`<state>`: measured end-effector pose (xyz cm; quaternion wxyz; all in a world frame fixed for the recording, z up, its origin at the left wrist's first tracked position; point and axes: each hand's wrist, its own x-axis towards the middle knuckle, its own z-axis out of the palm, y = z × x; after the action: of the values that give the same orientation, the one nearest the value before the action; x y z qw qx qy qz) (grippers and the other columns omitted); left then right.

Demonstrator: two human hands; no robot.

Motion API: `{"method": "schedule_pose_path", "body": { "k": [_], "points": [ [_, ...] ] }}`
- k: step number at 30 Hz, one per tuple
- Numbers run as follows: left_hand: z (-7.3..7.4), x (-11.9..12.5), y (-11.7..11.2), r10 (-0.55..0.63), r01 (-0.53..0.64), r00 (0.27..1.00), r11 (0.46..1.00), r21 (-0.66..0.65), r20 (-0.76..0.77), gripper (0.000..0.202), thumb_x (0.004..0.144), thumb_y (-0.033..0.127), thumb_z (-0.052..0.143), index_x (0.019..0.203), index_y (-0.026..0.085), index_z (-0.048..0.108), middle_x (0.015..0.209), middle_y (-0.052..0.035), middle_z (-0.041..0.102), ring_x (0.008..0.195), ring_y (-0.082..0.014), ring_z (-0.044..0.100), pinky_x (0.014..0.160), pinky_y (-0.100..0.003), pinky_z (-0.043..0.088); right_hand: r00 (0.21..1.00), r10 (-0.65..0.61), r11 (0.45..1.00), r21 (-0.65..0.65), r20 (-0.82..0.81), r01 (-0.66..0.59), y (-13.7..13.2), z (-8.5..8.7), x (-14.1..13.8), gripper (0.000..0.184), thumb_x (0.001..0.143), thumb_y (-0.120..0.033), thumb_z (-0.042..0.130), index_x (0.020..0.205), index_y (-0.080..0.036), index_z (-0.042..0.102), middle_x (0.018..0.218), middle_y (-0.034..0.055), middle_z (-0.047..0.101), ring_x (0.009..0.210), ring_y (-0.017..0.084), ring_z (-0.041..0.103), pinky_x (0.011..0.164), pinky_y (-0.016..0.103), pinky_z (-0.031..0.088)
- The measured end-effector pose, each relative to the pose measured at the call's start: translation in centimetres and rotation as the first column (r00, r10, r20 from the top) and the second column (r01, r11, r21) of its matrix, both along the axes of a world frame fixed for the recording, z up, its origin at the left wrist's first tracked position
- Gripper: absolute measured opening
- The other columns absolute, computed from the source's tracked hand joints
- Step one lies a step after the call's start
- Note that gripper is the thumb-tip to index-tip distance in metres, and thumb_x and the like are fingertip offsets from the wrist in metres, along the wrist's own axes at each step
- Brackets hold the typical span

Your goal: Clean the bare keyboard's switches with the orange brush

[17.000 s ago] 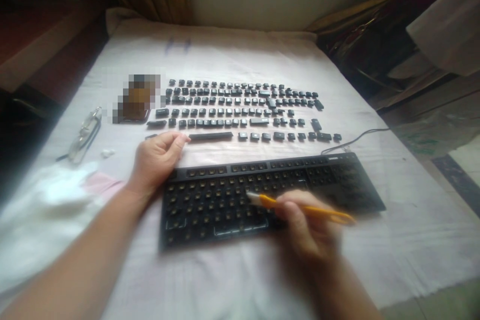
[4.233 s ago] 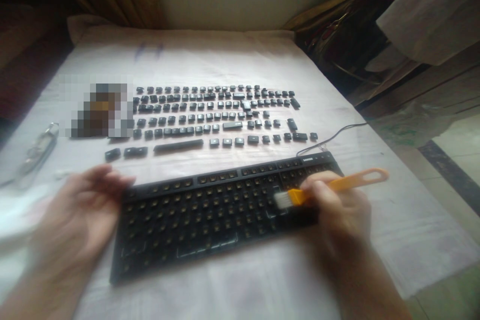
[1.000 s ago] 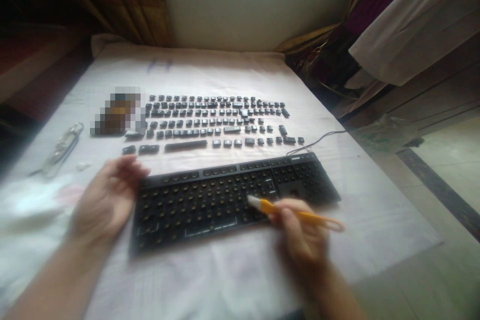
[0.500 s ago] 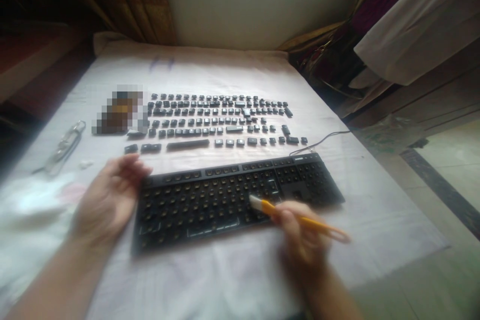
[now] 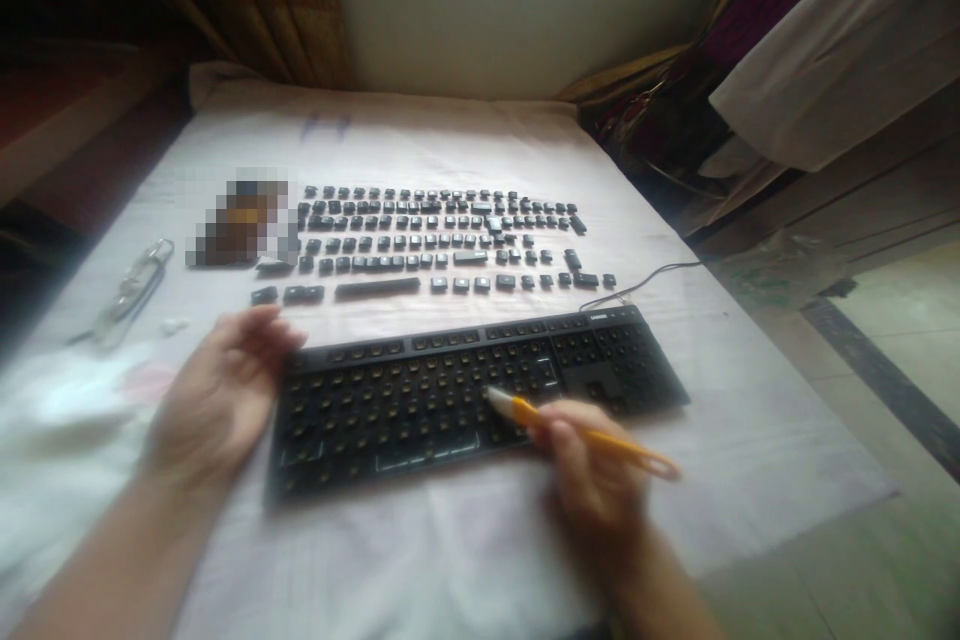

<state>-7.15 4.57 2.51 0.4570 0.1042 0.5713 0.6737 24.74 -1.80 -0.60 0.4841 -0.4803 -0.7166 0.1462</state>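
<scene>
- Pinching an orange-handled brush [image 5: 525, 412] between closed thumb and fingers of the right hand [image 5: 592, 465]; leaving the left hand [image 5: 225, 390] loosely curled and parted, with nothing seen in its grasp.
- Aiming pale bristles [image 5: 501, 402] toward 10 o'clock from the right fingertips, handle slanting back toward 4; too blurred to tell touching from hovering at the exposed key stems [image 5: 406, 387].
- Reaching over the black keyboard [image 5: 442, 410], set directly beneath the bristles, long axis from about half past 8 to half past 2; main block toward 9 and 10 from the right fingertips, number pad [image 5: 619, 350] toward 2.
- Placing the right hand nearer the keyboard's middle, the left just beside its 9 o'clock end, contact there uncertain.
- Spreading outward from the keyboard: loose keycaps [image 5: 470, 258] in rows at 12, space bar [image 5: 377, 289] at 11, cable [image 5: 637, 278] at 2, eyeglasses [image 5: 131, 290] at 10, white cloth [image 5: 67, 420] at 9.
- Showing no certain container; only crumpled translucent plastic [image 5: 787, 265] far off at 2, perhaps a bag, contents unreadable.
</scene>
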Motion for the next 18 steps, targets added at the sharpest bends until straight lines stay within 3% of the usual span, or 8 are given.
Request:
{"method": "schedule_pose_path", "body": {
  "k": [5, 12, 18],
  "points": [
    [-0.05, 0.02, 0.03, 0.001, -0.001, 1.000, 1.000, 0.003, -0.002, 0.030, 0.098, 0.021, 0.048, 0.081, 0.015, 0.072, 0.074, -0.0018, 0.066, 0.069, -0.0113, 0.067, 0.070, -0.019, 0.061, 0.998, -0.053, 0.998, 0.022, -0.021, 0.053, -0.31, -0.05, 0.22, 0.016, 0.099, -0.014, 0.052, 0.098, -0.022, 0.066, 0.070, -0.0008, 0.070, 0.061, 0.015, 0.069, 0.059, 0.027, 0.057],
    [0.04, 0.03, 0.03, 0.001, -0.001, 1.000, 1.000, 0.007, 0.004, 0.025, 0.095, 0.019, 0.053, 0.081, 0.015, 0.072, 0.074, -0.0027, 0.066, 0.070, -0.0120, 0.067, 0.071, -0.019, 0.060, 1.000, -0.002, 1.000, 0.021, 0.030, 0.002, 0.05, -0.03, -0.15, 0.014, 0.097, -0.013, 0.054, 0.097, -0.021, 0.066, 0.073, 0.0012, 0.072, 0.059, 0.015, 0.069, 0.053, 0.026, 0.056],
    [0.21, 0.08, -0.01, 0.002, -0.002, 1.000, 1.000, 0.008, 0.010, 0.020, 0.092, 0.018, 0.056, 0.080, 0.015, 0.073, 0.074, -0.0023, 0.066, 0.069, -0.0119, 0.067, 0.070, -0.019, 0.060, 0.999, -0.006, 1.000, -0.006, -0.047, 0.006, -0.33, 0.21, -0.01, 0.016, 0.100, -0.017, 0.052, 0.104, -0.022, 0.067, 0.077, 0.0022, 0.074, 0.063, 0.016, 0.071, 0.058, 0.028, 0.059]
  ]
}}
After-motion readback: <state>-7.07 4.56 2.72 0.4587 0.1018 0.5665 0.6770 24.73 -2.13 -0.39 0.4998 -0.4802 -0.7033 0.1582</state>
